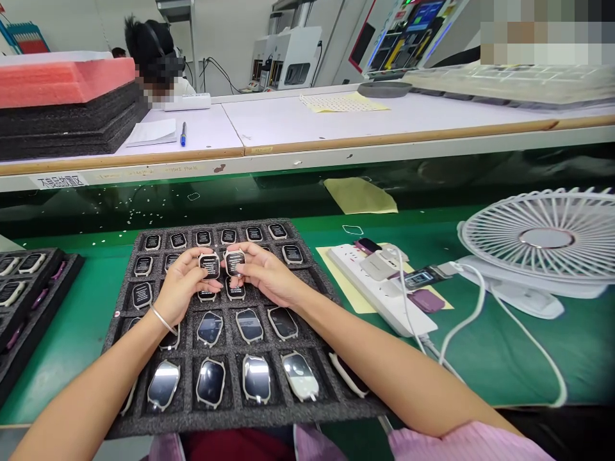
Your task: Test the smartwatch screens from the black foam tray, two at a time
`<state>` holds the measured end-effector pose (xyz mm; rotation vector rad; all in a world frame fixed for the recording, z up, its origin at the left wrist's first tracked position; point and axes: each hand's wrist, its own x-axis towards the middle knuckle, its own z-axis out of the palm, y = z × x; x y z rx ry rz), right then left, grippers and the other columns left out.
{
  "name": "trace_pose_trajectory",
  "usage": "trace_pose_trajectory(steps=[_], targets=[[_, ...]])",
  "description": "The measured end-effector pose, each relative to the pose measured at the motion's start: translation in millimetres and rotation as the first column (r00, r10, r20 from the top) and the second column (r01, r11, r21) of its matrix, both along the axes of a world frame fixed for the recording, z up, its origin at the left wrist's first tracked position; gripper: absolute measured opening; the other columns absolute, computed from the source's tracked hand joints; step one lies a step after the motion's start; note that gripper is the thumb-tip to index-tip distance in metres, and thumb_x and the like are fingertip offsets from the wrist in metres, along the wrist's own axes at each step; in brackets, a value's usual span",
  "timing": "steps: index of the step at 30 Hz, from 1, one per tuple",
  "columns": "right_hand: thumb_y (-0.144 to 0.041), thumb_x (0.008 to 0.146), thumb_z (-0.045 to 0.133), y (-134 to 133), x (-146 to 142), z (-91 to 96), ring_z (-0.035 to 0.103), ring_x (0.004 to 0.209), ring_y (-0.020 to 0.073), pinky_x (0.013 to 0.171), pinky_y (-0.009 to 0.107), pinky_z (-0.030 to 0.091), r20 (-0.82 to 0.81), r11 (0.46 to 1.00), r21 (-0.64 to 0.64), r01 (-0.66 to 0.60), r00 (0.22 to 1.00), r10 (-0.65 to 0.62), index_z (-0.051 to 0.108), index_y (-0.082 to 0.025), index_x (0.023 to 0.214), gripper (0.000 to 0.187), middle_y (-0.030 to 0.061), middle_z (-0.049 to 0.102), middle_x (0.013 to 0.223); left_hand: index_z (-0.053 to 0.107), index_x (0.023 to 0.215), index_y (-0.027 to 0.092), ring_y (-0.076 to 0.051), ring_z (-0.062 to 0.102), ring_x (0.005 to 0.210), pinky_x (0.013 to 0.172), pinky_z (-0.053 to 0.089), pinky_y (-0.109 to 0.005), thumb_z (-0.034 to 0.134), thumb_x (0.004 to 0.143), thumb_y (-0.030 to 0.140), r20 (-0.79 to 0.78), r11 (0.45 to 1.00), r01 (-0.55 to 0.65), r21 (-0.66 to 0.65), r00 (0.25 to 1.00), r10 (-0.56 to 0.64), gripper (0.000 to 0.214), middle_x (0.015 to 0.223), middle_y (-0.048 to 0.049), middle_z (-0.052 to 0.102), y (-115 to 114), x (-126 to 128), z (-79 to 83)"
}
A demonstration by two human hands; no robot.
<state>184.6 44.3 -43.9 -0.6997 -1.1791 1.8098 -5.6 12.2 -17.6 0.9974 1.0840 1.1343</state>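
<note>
My left hand (185,282) grips a smartwatch body (210,266) with no strap, its dark screen facing me and showing lines of white text. Beside it, a second smartwatch body (234,262) with similar text is pinched in my right hand (266,275). Both are held just above a dark grey foam tray (187,410) with square pockets. Several more watch bodies sit in the pockets; those at the back show text, while the front ones, such as this watch (210,382), look dark and reflective. My hands and forearms hide some pockets.
To the right lie a white power strip (384,291) with cables and a white fan (542,237). Another foam tray of watches (33,282) is at the left. A raised shelf (283,131) runs behind, carrying foam sheets (67,83) and a pen (183,134). A person (154,54) sits beyond.
</note>
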Motion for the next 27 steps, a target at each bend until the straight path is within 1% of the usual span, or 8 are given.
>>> trace_pose_trajectory(steps=[10, 16, 23, 27], targets=[[-0.023, 0.081, 0.073, 0.6, -0.5, -1.6, 0.067, 0.061, 0.0111, 0.06, 0.027, 0.052, 0.042, 0.997, 0.072, 0.004, 0.999, -0.007, 0.057, -0.021, 0.108, 0.031, 0.0022, 0.071, 0.095, 0.058, 0.106, 0.018, -0.014, 0.071, 0.059, 0.062, 0.06, -0.03, 0.069, 0.069, 0.023, 0.007, 1.0, 0.026, -0.002, 1.0, -0.026, 0.039, 0.09, -0.0002, 0.069, -1.0, 0.2, 0.9], [-0.02, 0.077, 0.075, 0.5, -0.8, -1.7, 0.068, 0.063, 0.0114, 0.061, 0.027, 0.051, 0.034, 0.996, 0.088, -0.01, 0.999, 0.007, 0.057, -0.021, 0.109, 0.037, 0.0028, 0.072, 0.099, 0.058, 0.107, 0.018, -0.013, 0.07, 0.059, 0.061, 0.059, -0.029, 0.071, 0.07, 0.024, -0.007, 0.999, 0.032, 0.011, 0.999, -0.032, 0.039, 0.094, -0.0024, 0.071, -0.5, -0.6, -0.1], [-0.022, 0.077, 0.075, 0.4, 0.4, -2.6, 0.067, 0.063, 0.0106, 0.065, 0.028, 0.052, 0.037, 0.995, 0.095, -0.03, 0.999, 0.026, 0.056, -0.021, 0.108, 0.037, 0.0023, 0.07, 0.1, 0.057, 0.106, 0.017, -0.012, 0.069, 0.055, 0.06, 0.058, -0.028, 0.072, 0.07, 0.025, -0.022, 1.0, 0.02, -0.001, 1.0, -0.02, 0.04, 0.097, -0.0039, 0.071, -0.4, 0.0, -0.3], [-0.019, 0.076, 0.075, 0.6, 0.8, -2.6, 0.066, 0.065, 0.0107, 0.068, 0.029, 0.053, 0.042, 0.994, 0.102, -0.037, 0.999, 0.033, 0.055, -0.021, 0.11, 0.039, 0.0024, 0.068, 0.101, 0.057, 0.106, 0.018, -0.012, 0.069, 0.057, 0.061, 0.059, -0.028, 0.069, 0.069, 0.022, -0.011, 0.999, 0.032, 0.007, 0.999, -0.032, 0.039, 0.096, -0.0033, 0.07, -0.7, 0.1, -0.2]])
